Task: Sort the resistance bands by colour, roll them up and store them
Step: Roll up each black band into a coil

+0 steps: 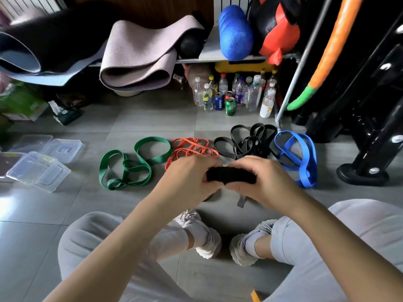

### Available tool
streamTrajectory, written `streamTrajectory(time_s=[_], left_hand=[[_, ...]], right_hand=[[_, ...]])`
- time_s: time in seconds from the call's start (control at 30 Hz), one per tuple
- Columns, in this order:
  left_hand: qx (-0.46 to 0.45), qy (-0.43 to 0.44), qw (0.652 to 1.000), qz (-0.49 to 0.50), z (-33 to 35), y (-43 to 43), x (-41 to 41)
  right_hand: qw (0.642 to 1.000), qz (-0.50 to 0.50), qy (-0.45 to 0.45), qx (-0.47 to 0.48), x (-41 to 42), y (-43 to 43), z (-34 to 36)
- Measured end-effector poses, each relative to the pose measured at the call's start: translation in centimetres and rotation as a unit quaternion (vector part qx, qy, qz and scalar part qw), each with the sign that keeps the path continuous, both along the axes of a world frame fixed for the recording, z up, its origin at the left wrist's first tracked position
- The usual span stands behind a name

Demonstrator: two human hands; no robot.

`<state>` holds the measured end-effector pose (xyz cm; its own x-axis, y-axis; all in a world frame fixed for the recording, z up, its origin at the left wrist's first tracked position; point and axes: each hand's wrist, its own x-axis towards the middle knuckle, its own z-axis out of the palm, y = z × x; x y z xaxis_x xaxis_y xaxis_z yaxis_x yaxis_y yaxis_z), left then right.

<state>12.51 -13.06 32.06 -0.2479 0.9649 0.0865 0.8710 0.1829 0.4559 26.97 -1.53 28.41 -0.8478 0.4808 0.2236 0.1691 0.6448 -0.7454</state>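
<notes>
Both grips clamped: left hand (187,177), right hand (265,179) squeezing matte black band roll (231,175), stubby cylinder.

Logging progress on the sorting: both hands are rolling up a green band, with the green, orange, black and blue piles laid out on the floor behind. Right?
Not quite: the head view shows the left hand and right hand rolling a black band, not green. The rest stands.
</notes>
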Motion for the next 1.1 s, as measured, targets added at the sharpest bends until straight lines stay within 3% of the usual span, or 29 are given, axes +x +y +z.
streamTrajectory(time_s=[0.1, 0.17, 0.23, 0.3, 0.37, 0.4, 0.43, 0.47, 0.53, 0.57, 0.63, 0.7, 0.77, 0.93, 1.1], left_hand=[[0.058, -0.118, 0.991, 0.037, -0.2, -0.3, 0.0], [0.081, -0.244, 0.965, 0.050, -0.4, -0.4, -0.1], [0.125, -0.415, 0.900, 0.042, -0.9, -0.4, -0.2], [0.152, -0.564, 0.811, 0.042, -1.9, -0.4, 0.2], [0.156, -0.670, 0.723, 0.065, -2.7, -0.2, 0.6], [0.154, -0.693, 0.700, 0.076, -3.1, -0.1, 0.6], [0.147, -0.691, 0.703, 0.083, -3.3, 0.1, 0.6], [0.134, -0.646, 0.746, 0.089, -3.3, 0.2, 0.4], [0.097, -0.454, 0.881, 0.094, -2.8, 0.2, -0.2], [0.082, -0.349, 0.930, 0.086, -2.3, 0.2, -0.5], [0.059, -0.185, 0.981, 0.025, -1.1, 0.3, -1.0], [0.033, -0.063, 0.996, -0.048, -0.2, 0.5, -1.1], [0.015, -0.009, 0.998, -0.067, 0.0, 0.7, -1.0], [-0.003, 0.012, 0.995, -0.097, -0.8, 0.7, -0.6], [0.020, -0.083, 0.995, -0.043, -1.4, 0.5, -0.6]], right_hand=[[1.000, -0.005, -0.005, -0.027, 0.3, 0.5, -0.7], [0.997, -0.004, 0.003, -0.083, 0.5, 0.7, -1.3], [0.982, 0.004, 0.043, -0.186, 0.4, 0.5, -1.4], [0.960, 0.020, 0.108, -0.259, 0.0, 0.2, -1.4], [0.942, 0.018, 0.160, -0.293, -0.5, -0.2, -1.4], [0.938, 0.009, 0.171, -0.301, -0.7, -0.3, -1.4], [0.939, -0.004, 0.170, -0.300, -0.7, -0.3, -1.4], [0.943, -0.016, 0.159, -0.292, -0.7, -0.2, -1.5], [0.958, -0.027, 0.122, -0.259, -0.5, 0.2, -1.7], [0.968, -0.022, 0.093, -0.231, -0.3, 0.4, -1.6], [0.987, 0.004, 0.031, -0.158, -0.2, 0.8, -1.5], [0.995, 0.023, 0.002, -0.093, -0.2, 0.8, -1.2], [0.998, 0.024, -0.009, -0.053, -0.2, 0.9, -0.9], [0.999, 0.031, -0.026, -0.001, 0.0, 1.1, -0.8], [1.000, 0.024, -0.016, 0.000, 0.2, 1.2, -0.8]])
